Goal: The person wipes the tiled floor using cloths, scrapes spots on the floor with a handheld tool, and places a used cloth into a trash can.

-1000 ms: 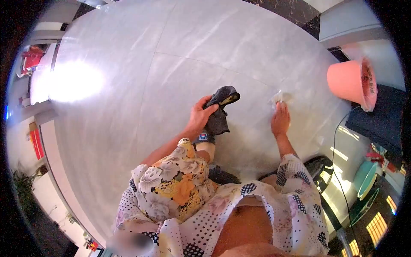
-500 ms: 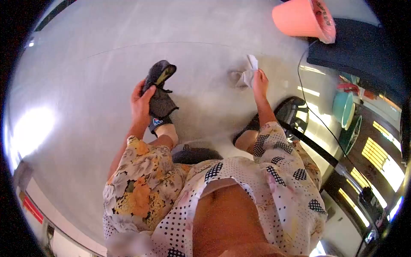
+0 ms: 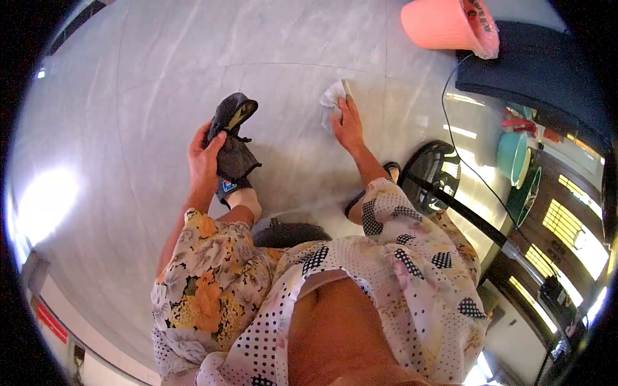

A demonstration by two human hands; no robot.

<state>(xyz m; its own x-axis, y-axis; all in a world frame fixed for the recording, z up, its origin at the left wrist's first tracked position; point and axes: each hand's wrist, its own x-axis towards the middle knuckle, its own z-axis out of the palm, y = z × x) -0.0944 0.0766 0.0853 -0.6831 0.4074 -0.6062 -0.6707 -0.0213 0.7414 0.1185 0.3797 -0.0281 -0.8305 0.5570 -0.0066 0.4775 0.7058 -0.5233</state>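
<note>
My left hand (image 3: 205,153) grips a dark grey fabric item (image 3: 233,138) with a curled upper end and a yellowish inner side. Its exact kind is unclear. It is held above my foot in a dark sandal with a small blue-and-red patch (image 3: 227,185). My right hand (image 3: 348,125) is down at the grey tiled floor (image 3: 290,90), fingers over a crumpled white tissue or thin cloth (image 3: 333,95). Part of the white piece is hidden under the fingers.
A pink bin (image 3: 441,24) with a plastic liner lies tilted at the upper right, beside a dark cabinet (image 3: 515,64). A black cable (image 3: 479,170) runs past a round black stand base (image 3: 430,177) with a pole. Green basins (image 3: 512,157) stand farther right.
My right hand has moved forward and left, bringing the white piece from a raised pinch to a flatter position at the floor. The left hand and dark item shifted slightly left.
</note>
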